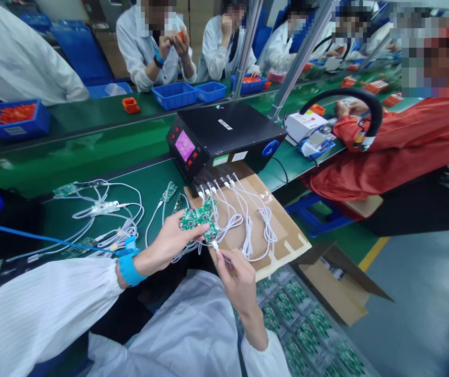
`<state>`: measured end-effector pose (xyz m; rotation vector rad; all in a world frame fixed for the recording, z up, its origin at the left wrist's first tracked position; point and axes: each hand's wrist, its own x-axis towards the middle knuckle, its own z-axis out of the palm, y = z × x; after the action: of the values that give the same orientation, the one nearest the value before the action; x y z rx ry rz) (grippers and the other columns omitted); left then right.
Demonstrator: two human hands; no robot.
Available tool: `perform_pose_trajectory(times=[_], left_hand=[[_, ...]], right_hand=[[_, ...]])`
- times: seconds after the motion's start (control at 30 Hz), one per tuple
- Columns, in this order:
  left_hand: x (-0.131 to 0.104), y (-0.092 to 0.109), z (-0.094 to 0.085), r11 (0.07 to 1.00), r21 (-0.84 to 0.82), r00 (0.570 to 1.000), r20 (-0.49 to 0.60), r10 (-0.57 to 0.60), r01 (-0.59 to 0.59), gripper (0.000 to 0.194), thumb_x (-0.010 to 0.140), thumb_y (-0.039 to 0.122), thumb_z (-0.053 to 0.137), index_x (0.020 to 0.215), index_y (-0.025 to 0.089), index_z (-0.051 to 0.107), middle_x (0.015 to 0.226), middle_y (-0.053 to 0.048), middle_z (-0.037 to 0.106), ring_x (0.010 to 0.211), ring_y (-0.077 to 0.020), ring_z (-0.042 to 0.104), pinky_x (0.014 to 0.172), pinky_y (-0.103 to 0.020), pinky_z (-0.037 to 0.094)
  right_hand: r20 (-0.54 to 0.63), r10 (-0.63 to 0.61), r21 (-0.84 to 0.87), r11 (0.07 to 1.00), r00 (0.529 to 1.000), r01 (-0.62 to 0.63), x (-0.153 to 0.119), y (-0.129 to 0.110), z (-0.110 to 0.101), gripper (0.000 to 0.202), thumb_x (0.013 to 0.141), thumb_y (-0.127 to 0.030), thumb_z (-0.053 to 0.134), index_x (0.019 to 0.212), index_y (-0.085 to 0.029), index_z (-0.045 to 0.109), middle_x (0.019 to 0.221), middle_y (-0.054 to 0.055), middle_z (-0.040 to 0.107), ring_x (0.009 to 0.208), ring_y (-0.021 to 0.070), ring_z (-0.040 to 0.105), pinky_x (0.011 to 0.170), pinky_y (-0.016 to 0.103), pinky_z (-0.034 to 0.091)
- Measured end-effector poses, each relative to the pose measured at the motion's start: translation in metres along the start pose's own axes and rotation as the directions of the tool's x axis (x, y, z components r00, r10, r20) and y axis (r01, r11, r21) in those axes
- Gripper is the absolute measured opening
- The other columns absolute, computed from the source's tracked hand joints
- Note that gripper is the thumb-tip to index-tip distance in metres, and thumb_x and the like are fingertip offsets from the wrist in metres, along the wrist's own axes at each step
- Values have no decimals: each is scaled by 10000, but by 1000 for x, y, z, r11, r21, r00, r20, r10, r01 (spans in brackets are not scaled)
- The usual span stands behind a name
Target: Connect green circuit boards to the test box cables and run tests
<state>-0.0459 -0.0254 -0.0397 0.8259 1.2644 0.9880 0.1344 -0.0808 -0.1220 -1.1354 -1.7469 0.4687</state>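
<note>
My left hand (172,234), with a blue wrist strap (131,266) at the wrist, is closed on green circuit boards (198,217), thumb across their face. Below them, my right hand (237,272) pinches the white plug of a USB cable (215,246) at the boards' lower edge. Whether the plug is fully seated I cannot tell. White cables (248,230) run from the front of a black tester box (224,136) with a lit pink screen (185,145) over a cardboard sheet (287,230).
Left on the green bench lie more boards with tangled white cables (126,225). A tray of bagged circuit boards (306,335) is low on the right, beside an open carton (338,288). Blue bins (174,97) line the conveyor; a person in a red sleeve (397,141) sits at right.
</note>
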Motion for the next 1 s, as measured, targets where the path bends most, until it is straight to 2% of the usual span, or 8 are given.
perform_pose_trajectory(times=[0.3, 0.5, 0.6, 0.7, 0.77, 0.87, 0.93, 1.0], left_hand=[[0, -11, 0, 989, 96, 993, -31, 112, -108, 451, 712, 439, 917, 931, 151, 648, 840, -34, 731, 710, -162, 664, 688, -286, 570], [2, -13, 0, 989, 112, 995, -19, 96, -93, 442, 724, 436, 898, 937, 157, 630, 864, -39, 725, 712, -171, 665, 683, -304, 573], [3, -9, 4, 988, 130, 996, 5, 88, -88, 450, 726, 449, 888, 966, 155, 646, 890, -53, 733, 724, -185, 668, 691, -326, 583], [5, -6, 7, 976, 183, 992, -18, 121, -116, 410, 764, 415, 854, 1017, 152, 665, 934, -58, 739, 727, -170, 649, 683, -304, 558], [6, -5, 8, 970, 209, 991, -26, 134, -126, 366, 787, 387, 826, 1017, 154, 664, 911, -45, 722, 698, -150, 616, 653, -282, 524], [8, -4, 10, 979, 180, 995, -20, 98, -93, 298, 794, 362, 800, 945, 162, 639, 801, -9, 663, 623, -126, 553, 592, -260, 462], [8, -3, 12, 986, 156, 998, -10, 62, -59, 274, 790, 345, 795, 899, 168, 618, 732, 14, 618, 587, -113, 516, 571, -251, 425], [7, -3, 15, 990, 137, 999, 8, 41, -42, 272, 782, 333, 799, 890, 170, 611, 716, 23, 601, 581, -107, 500, 569, -247, 411]], right_hand=[[23, 48, 14, 999, 999, -48, -5, -3, 7, 96, 1033, -148, 591, 1016, -181, 680, 782, 8, 620, 681, 133, 555, 639, 273, 451], [15, 23, -22, 1000, 1000, -22, -2, -7, 9, 94, 1033, -142, 586, 1028, -190, 668, 805, 17, 643, 716, 149, 587, 674, 288, 491], [46, -68, -120, 990, 997, 73, -3, -3, -8, 173, 1021, -110, 581, 1146, -196, 664, 958, 67, 689, 897, 193, 638, 817, 348, 549], [126, -161, -220, 958, 979, 186, -15, 9, -40, 355, 991, -18, 519, 1274, -198, 636, 1116, 112, 693, 1089, 230, 634, 943, 418, 571], [274, -214, -273, 917, 938, 290, -27, 20, -61, 421, 957, 38, 464, 1245, -204, 653, 1165, 114, 707, 1150, 243, 629, 941, 430, 591], [501, -220, -290, 869, 837, 402, -44, 35, -85, 471, 910, 84, 412, 1159, -209, 686, 1246, 108, 718, 1259, 270, 613, 951, 454, 607], [553, -211, -275, 867, 806, 415, -50, 40, -92, 444, 916, 74, 428, 1149, -202, 687, 1288, 115, 711, 1302, 278, 607, 965, 462, 613], [551, -213, -261, 874, 807, 409, -51, 43, -96, 355, 954, 20, 486, 1147, -199, 688, 1283, 127, 715, 1306, 288, 618, 967, 475, 619]])
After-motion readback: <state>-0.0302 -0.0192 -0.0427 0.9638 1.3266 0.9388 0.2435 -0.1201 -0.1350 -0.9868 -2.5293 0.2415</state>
